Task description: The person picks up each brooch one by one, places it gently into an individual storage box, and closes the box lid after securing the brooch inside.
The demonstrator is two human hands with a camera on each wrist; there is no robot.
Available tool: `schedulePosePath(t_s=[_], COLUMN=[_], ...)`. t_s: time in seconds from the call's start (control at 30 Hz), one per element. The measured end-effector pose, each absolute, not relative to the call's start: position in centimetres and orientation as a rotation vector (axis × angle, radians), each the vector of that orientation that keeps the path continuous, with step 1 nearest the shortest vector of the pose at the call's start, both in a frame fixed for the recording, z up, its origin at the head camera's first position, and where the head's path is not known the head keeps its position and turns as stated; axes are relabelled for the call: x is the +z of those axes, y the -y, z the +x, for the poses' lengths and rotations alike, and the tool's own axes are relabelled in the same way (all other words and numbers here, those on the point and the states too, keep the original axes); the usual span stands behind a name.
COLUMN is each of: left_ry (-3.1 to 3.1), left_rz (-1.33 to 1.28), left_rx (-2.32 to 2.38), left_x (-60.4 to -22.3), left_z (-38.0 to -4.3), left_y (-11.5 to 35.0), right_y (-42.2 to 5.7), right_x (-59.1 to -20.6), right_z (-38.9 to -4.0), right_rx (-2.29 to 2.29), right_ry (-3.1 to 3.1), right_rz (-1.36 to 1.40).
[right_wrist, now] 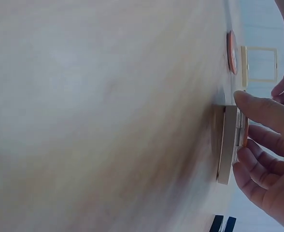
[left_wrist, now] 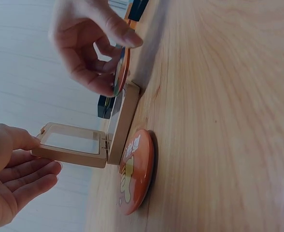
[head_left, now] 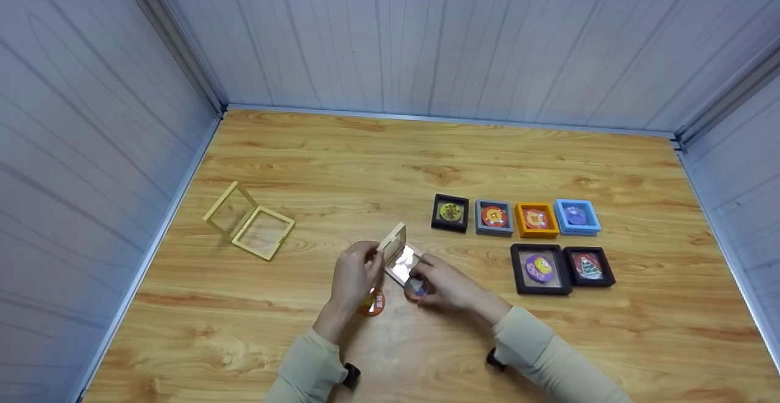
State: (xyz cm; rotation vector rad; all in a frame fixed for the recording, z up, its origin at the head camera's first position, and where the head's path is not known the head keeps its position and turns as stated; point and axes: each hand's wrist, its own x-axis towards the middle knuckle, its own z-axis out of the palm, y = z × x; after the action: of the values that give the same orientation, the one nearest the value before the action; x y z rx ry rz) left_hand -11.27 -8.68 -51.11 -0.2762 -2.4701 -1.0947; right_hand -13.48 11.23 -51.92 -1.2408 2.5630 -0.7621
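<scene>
A small beige hinged display case with clear windows stands open in front of me, its base [head_left: 402, 266] on the table and its lid [left_wrist: 69, 144] raised. My left hand [head_left: 354, 272] pinches the lid's free edge between thumb and fingers. Over the base, my right hand [head_left: 450, 284] grips a round button badge [head_left: 416, 289] by its rim. Seen from the right wrist, this badge lies tilted close above the case. An orange badge [left_wrist: 138, 171] with a yellow figure and white characters lies beside the case, partly behind my left hand in the head view.
Another open beige case [head_left: 263, 232] stands on the left. To the right are several closed frames with badges: black [head_left: 450, 213], grey [head_left: 494, 217], orange [head_left: 536, 220], light blue [head_left: 577, 216], and two more black ones nearer. Pale panel walls [head_left: 390, 43] border the table.
</scene>
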Motion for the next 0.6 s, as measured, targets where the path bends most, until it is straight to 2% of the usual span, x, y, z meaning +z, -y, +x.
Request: schedulePosePath(t_s=[0.33,0.6], left_ry=[2.448,2.456], left_rz=[-0.295,-0.287], left_rx=[-1.085,-1.074], left_x=[-51.2,-51.2], left_z=[-11.2,-11.2], left_y=[8.7,8.6], right_y=[-10.5,-9.9], right_x=[-51.6,-52.1], right_z=[-14.8,-15.8], right_rx=[-0.822,-0.878], right_ry=[-2.565,-2.640], right_rz=[-1.054,-1.100])
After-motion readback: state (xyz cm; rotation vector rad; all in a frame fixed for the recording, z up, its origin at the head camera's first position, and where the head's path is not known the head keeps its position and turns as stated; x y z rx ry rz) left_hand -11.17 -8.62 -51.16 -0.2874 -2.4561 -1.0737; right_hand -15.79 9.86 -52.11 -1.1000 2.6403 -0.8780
